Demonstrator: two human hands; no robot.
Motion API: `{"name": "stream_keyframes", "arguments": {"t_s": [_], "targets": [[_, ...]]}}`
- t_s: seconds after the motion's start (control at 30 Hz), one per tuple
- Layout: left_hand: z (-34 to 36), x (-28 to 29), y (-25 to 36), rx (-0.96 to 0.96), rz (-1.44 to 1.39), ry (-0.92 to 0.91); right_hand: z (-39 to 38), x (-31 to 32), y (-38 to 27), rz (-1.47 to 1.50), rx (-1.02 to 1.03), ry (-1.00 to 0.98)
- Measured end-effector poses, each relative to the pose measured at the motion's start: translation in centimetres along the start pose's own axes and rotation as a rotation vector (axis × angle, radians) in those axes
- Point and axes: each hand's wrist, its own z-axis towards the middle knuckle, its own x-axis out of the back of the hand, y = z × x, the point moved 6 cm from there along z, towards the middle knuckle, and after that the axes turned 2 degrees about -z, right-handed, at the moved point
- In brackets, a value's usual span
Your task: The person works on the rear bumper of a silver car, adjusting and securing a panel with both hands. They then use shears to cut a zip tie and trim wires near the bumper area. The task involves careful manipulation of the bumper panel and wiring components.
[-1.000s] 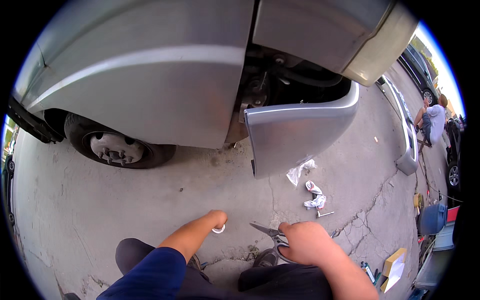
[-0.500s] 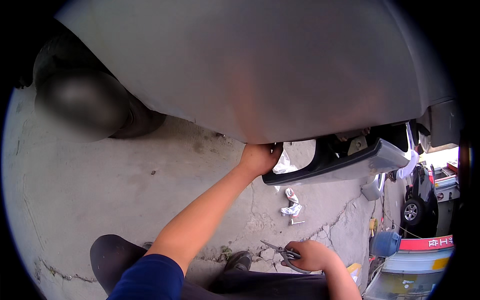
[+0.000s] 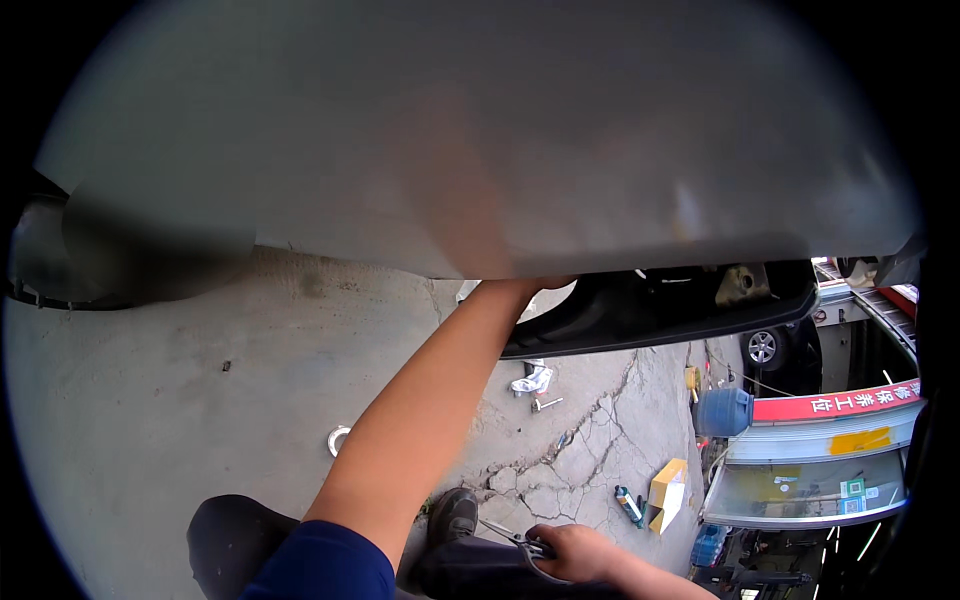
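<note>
A large grey car body panel [image 3: 620, 160] fills the upper view. Below its lower edge hangs a long curved trim piece, like a bumper [image 3: 640, 335], with a dark hollow inner side and a metal bracket [image 3: 742, 285]. My left hand [image 3: 540, 284] reaches up behind the panel's lower edge, beside the bumper's left end; its fingers are hidden, so whether it grips anything does not show. Low near my leg, my right hand [image 3: 580, 553] is closed around the handles of long-nosed pliers [image 3: 505, 533], whose narrow tips point left, away from the car.
On the cracked concrete [image 3: 270, 390] lie a white cloth [image 3: 532, 377], a small metal tool [image 3: 547, 404], a white ring [image 3: 338, 440], a dark green bottle [image 3: 629, 506] and a yellow box [image 3: 667, 495]. A blue water jug [image 3: 724, 412] and glass-fronted cabinet [image 3: 800, 490] stand right.
My view has shifted and come closer to the panel. My left hand has gone further up behind its edge, hiding the fingers. My right hand keeps the pliers, now lower and further left.
</note>
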Motion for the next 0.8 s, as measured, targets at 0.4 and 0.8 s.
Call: {"name": "stream_keyframes", "arguments": {"t_s": [0.4,0.8], "targets": [[1.3,2.1,1.1,0.14,-0.18,0.128,-1.5,-1.4,-0.3,0.131,-0.079,0.005],[-2.4,-1.4,-2.5,0.361,-1.15,-0.244,-1.5,-2.4,0.2,0.147,-0.046,0.043]]}}
